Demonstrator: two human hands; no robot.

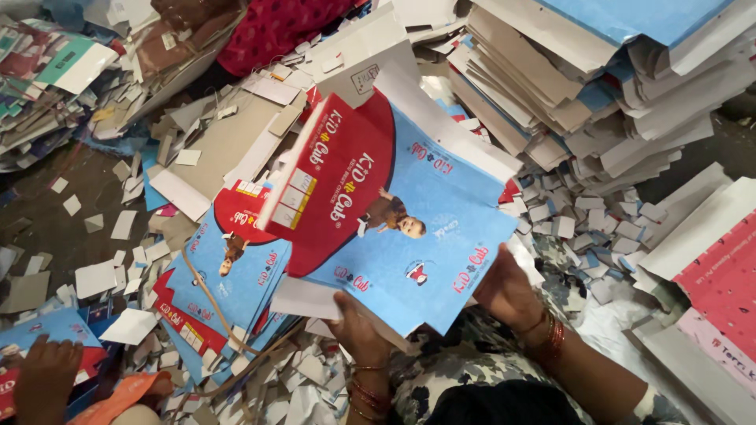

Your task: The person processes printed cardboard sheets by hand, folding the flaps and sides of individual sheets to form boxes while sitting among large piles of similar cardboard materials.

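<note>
While both hands gripped one blue-and-red printed carton sheet (394, 212) above the littered floor (63, 228), the left hand (358, 330) pinched its lower edge with closed fingers and the right hand (508, 293) clasped its right corner; one stack of matching sheets (228, 275) lay just left.

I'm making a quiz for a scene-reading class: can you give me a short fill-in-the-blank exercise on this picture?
1. Both hands, left hand and right hand, hold a flat printed carton sheet coloured red and ____.
2. The floor is littered with cardboard ____.
3. Each wrist wears ____.
4. A similar sheet pile lies to the person's ____.

Missing words: blue; offcuts; bangles; left
</note>
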